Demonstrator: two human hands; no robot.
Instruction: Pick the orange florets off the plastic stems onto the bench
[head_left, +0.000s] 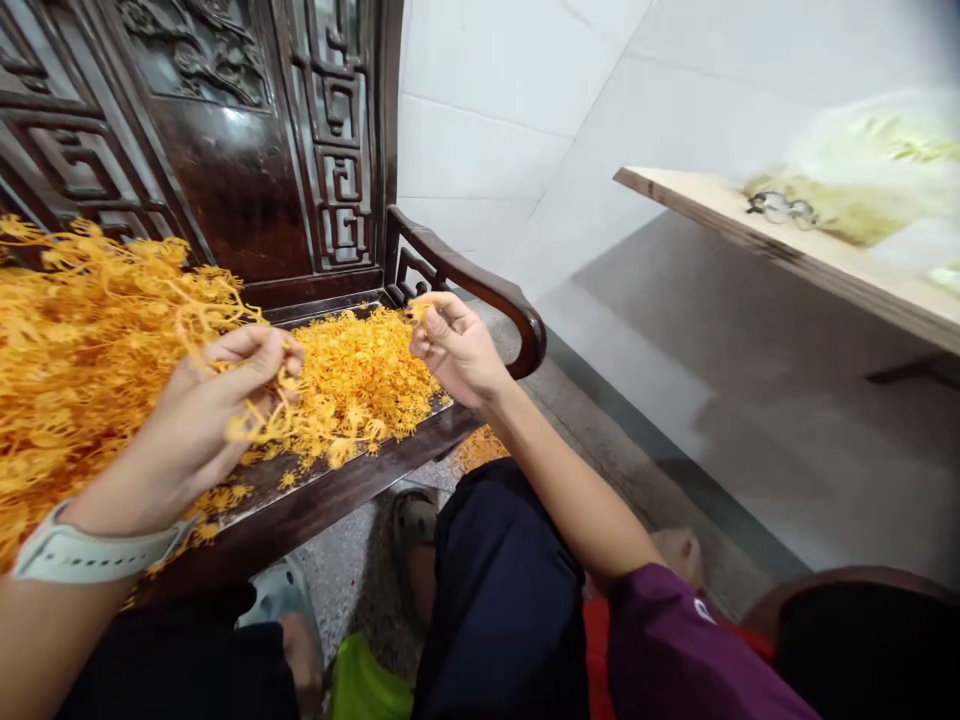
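My left hand [225, 400], with a pale strap on its wrist, is closed around a branching orange plastic sprig [259, 425] whose stems stick out above and below the fingers. To its right, my right hand [457, 350] pinches a small orange flower-shaped piece [420, 310] between thumb and fingertips, apart from the sprig. Beneath and between the hands lies a heap of small loose orange pieces [356, 370] on the dark wooden bench seat. On the left rises a larger pile of orange branched sprigs [90, 370], partly behind my left forearm.
The carved bench back [240, 190] stands behind the piles, and a curved armrest [517, 310] closes the right end. More orange bits [480, 450] lie on the floor. At right, a wooden board [697, 205] carries eyeglasses [784, 208] and a translucent bag [885, 160].
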